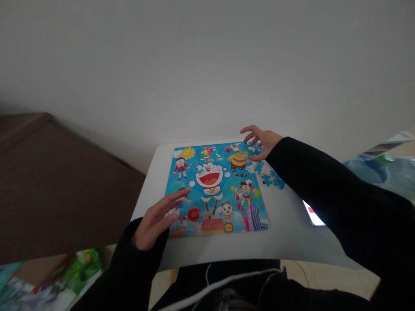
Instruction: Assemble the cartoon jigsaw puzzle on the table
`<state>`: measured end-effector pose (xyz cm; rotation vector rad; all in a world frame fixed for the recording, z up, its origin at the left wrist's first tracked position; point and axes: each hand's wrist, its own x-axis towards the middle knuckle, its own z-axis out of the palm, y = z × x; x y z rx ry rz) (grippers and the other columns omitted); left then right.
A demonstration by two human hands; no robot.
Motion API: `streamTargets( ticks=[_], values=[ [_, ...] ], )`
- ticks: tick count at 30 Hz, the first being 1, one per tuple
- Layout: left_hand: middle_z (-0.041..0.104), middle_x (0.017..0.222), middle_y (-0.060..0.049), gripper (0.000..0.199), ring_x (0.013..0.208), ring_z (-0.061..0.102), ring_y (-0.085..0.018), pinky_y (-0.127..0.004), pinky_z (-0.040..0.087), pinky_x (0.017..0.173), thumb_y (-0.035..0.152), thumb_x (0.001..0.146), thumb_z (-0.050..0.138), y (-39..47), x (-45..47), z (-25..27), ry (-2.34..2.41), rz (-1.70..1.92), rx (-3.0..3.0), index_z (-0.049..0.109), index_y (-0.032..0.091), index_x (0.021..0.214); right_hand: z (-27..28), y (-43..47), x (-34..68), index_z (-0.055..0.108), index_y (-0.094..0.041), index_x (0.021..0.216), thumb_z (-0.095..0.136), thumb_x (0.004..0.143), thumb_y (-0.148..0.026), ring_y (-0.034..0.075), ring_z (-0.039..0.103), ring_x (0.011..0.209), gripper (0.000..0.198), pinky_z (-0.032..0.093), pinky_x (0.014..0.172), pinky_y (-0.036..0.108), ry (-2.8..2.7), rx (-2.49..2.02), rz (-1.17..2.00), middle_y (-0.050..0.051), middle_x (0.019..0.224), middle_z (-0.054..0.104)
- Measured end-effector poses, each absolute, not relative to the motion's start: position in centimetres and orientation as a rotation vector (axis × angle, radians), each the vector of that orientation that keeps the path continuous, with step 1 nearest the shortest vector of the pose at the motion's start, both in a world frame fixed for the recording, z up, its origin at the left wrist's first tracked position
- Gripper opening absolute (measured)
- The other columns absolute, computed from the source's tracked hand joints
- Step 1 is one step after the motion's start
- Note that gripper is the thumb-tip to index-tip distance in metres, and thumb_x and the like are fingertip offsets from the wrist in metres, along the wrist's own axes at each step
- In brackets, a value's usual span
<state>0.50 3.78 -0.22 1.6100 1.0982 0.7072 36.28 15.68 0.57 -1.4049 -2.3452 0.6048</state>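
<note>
A blue cartoon jigsaw puzzle (210, 196) lies flat on a white table (191, 250), with a large laughing cat figure in its middle. Over the puzzle's lower left part is my left hand (158, 218), fingers stretched and apart, nothing in them. My right hand (262, 140) is above the puzzle's upper right corner, thumb and fingers spread with a gap between them. Loose blue and white puzzle pieces (270, 176) lie along the right edge of the puzzle, some partly hidden behind my right hand and sleeve.
A phone with a lit screen (314, 216) is partly under my right forearm. Clear plastic (382, 172) shows at the far right. A brown piece of furniture (65, 185) stands left, with bags (82, 268) below it. A pale wall (201, 73) rises behind the table; a white cable (220, 283) crosses my lap.
</note>
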Motion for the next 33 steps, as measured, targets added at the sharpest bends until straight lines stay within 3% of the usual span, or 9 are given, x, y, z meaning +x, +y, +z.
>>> streamTargets(
  ticks=[5, 10, 17, 22, 28, 33],
  values=[
    [0.052, 0.124, -0.009, 0.048, 0.115, 0.046, -0.029, -0.044, 0.037, 0.099, 0.047, 0.078, 0.050, 2.3, -1.3, -2.2, 1.339, 0.798, 1.774, 0.052, 0.019, 0.117, 0.3, 15.1, 34.3, 0.031, -0.026, 0.120, 0.071, 0.050, -0.031, 0.019, 0.060, 0.076, 0.081, 0.048, 0.065, 0.032, -2.380, -1.367, 0.610, 0.005, 0.100, 0.060],
    [0.056, 0.118, -0.006, 0.043, 0.112, 0.050, -0.025, -0.041, 0.037, 0.099, 0.045, 0.077, 0.050, 2.4, -1.9, -4.8, 1.534, 0.767, 2.170, 0.056, 0.020, 0.111, 0.0, 13.7, 33.9, 0.033, -0.026, 0.118, 0.071, 0.050, -0.031, 0.018, 0.060, 0.076, 0.078, 0.047, 0.065, 0.031, -2.367, -1.363, 0.628, 0.005, 0.100, 0.060],
    [0.058, 0.116, -0.009, 0.043, 0.112, 0.050, -0.026, -0.042, 0.042, 0.095, 0.041, 0.074, 0.053, 2.9, 0.0, -7.1, 1.294, 0.525, 2.592, 0.059, 0.018, 0.110, -1.5, 11.6, 32.9, 0.030, -0.025, 0.119, 0.069, 0.051, -0.030, 0.015, 0.060, 0.071, 0.078, 0.047, 0.063, 0.028, -2.327, -1.307, 0.870, 0.005, 0.100, 0.060],
    [0.059, 0.114, -0.008, 0.041, 0.110, 0.051, -0.027, -0.047, 0.042, 0.092, 0.043, 0.077, 0.048, 1.9, 3.3, -6.5, 1.239, 0.517, 2.656, 0.059, 0.020, 0.110, -3.1, 10.6, 31.0, 0.033, -0.025, 0.118, 0.070, 0.050, -0.029, 0.013, 0.058, 0.065, 0.077, 0.046, 0.062, 0.027, -2.403, -1.398, 0.743, 0.004, 0.097, 0.059],
    [0.059, 0.115, -0.007, 0.046, 0.110, 0.051, -0.027, -0.048, 0.037, 0.093, 0.048, 0.076, 0.049, 3.1, 5.2, -6.3, 1.161, 0.438, 2.738, 0.057, 0.023, 0.113, -4.4, 9.4, 29.3, 0.034, -0.026, 0.122, 0.067, 0.055, -0.033, 0.022, 0.059, 0.082, 0.075, 0.046, 0.066, 0.031, -2.543, -1.530, 0.496, 0.007, 0.103, 0.057],
    [0.058, 0.117, -0.007, 0.045, 0.111, 0.050, -0.028, -0.049, 0.035, 0.094, 0.046, 0.076, 0.049, 5.4, 5.8, -5.6, 1.083, 0.237, 2.828, 0.055, 0.022, 0.114, -4.6, 9.4, 30.6, 0.034, -0.022, 0.124, 0.066, 0.058, -0.032, 0.021, 0.057, 0.090, 0.075, 0.047, 0.072, 0.032, -2.500, -1.441, 0.576, 0.008, 0.109, 0.056]
  ],
)
